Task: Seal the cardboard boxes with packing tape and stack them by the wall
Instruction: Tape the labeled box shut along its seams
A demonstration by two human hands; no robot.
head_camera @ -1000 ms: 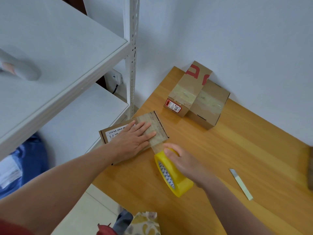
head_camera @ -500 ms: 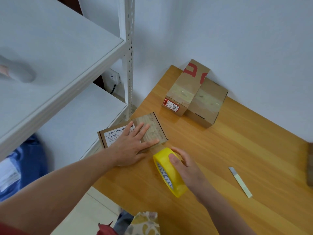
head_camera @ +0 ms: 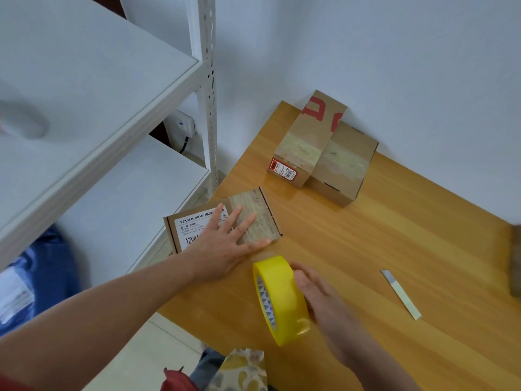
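Box (head_camera: 194, 225), flat and labelled, lies at the table's (head_camera: 394, 235) 9 o'clock edge in the head view, with a band of clear tape across its right part. The left hand (head_camera: 222, 244) presses flat on it, fingers straight and spread. At 5 o'clock of it, near, the right hand (head_camera: 321, 303) grips the yellow roll (head_camera: 279, 300) on edge, fingers curled over its rim. At 1 o'clock, against the wall (head_camera: 394, 66), a red-marked box (head_camera: 307, 136) and a plain box (head_camera: 346, 162) touch, both taped. A blade (head_camera: 400, 294) lies at 3 o'clock of the roll, apart. A shelf (head_camera: 84, 80) stands at 9 o'clock.
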